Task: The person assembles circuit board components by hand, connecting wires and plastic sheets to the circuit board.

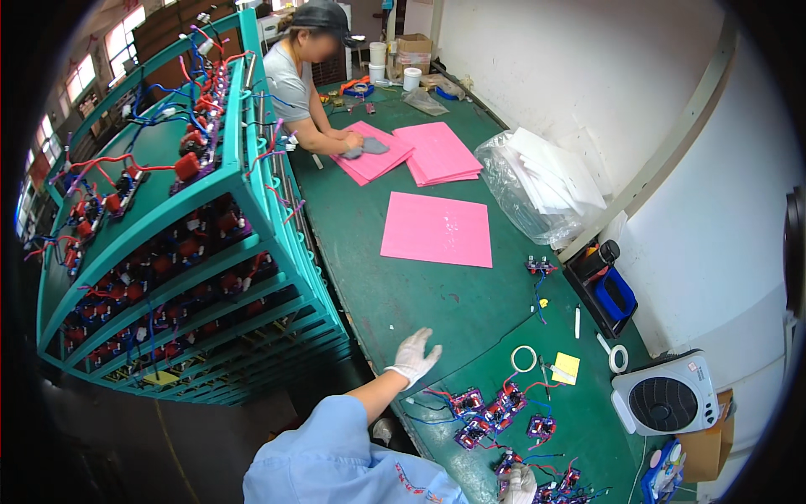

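- Head view, left hand [413,356]: white glove, fingers spread open, palm flat on the bare green bench [378,277] near its front edge. It holds nothing. The blue sleeve [336,458] runs up to it from the lower edge.
- Right hand [520,485]: white glove, at the bottom edge, resting among the circuit boards [491,416]. Mostly cut off — whether the fingers are curled or gripping a board cannot be told.
- Boards: small purple ones with red parts and red and blue wires, clustered on the bench just right of the left hand, reaching down to the right hand.
- Near the boards: a tape ring [524,359], a yellow note pad [567,367], a small white fan [665,396] at the right.
- Mid-bench: one pink sheet [437,229] lying flat; further back, two pink stacks [438,153].
- A clear bag of white sheets [537,189] leans against the wall.
- Far end: another person — gloved hand pressing a grey cloth [366,148] on the left stack.
- Left: a teal rack [243,193], shelves loaded with wired boards.
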Demonstrator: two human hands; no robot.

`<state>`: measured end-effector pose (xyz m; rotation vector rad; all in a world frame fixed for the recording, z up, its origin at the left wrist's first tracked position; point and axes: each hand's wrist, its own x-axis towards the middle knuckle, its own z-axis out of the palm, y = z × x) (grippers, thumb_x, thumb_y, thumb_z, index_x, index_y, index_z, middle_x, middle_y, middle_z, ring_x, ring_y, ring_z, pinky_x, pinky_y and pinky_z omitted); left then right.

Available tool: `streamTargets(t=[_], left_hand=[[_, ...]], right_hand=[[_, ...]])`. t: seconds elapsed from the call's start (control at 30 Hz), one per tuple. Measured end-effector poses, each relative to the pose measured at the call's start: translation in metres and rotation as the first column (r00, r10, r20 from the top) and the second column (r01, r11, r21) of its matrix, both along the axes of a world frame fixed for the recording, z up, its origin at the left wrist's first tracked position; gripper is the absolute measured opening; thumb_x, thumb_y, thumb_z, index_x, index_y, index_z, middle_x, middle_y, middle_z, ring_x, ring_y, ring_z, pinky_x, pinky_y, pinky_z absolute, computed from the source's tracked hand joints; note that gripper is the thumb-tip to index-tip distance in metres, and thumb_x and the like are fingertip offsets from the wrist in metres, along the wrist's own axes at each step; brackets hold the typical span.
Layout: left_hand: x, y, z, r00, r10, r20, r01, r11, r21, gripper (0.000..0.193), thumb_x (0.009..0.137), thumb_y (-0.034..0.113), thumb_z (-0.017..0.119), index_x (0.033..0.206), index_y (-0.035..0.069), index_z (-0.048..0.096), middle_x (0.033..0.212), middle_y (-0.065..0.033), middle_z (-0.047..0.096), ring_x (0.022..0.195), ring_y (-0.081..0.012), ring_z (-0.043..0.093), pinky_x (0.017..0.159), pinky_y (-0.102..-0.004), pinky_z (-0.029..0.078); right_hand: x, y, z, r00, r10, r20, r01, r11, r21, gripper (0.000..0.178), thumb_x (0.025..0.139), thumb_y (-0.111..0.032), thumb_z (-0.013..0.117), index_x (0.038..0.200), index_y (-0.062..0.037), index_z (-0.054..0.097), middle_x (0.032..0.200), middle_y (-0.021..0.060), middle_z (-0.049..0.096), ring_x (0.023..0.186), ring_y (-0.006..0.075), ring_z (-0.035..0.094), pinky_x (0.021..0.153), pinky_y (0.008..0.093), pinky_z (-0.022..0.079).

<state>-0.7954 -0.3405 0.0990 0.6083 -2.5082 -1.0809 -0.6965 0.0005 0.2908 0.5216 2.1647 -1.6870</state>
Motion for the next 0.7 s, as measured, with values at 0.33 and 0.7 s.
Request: streamTargets(t=[0.33,0.7], left_hand=[[0.145,-0.037,-0.004,0.989,0.133,-0.068,-0.14,0.984,-0.114,0.045,0.079,0.03,0.06,0.109,-0.003,0.057,0.113,-0.0225,0.057,0.106,-0.0353,0.055,0.093,-0.0415,0.043],[0.102,-0.014,0.01,0.993,-0.057,-0.101,0.05,0.996,-0.077,0.046,0.082,0.033,0.058,0.113,0.0,0.054,0.117,-0.0201,0.055,0.107,-0.0346,0.053,0.094,-0.0421,0.041]], right_hand=[[-0.011,-0.029,0.013,0.96,0.262,-0.098,-0.262,0.965,0.011,0.04,0.091,-0.027,0.055,0.122,-0.0033,0.05,0.098,0.006,0.059,0.074,0.0117,0.051,0.063,0.0247,0.043],[0.021,-0.019,-0.013,0.95,0.299,-0.086,-0.288,0.95,0.125,0.04,0.09,-0.029,0.055,0.123,-0.0053,0.05,0.091,0.0023,0.06,0.058,0.0055,0.042,0.046,0.0198,0.034]])
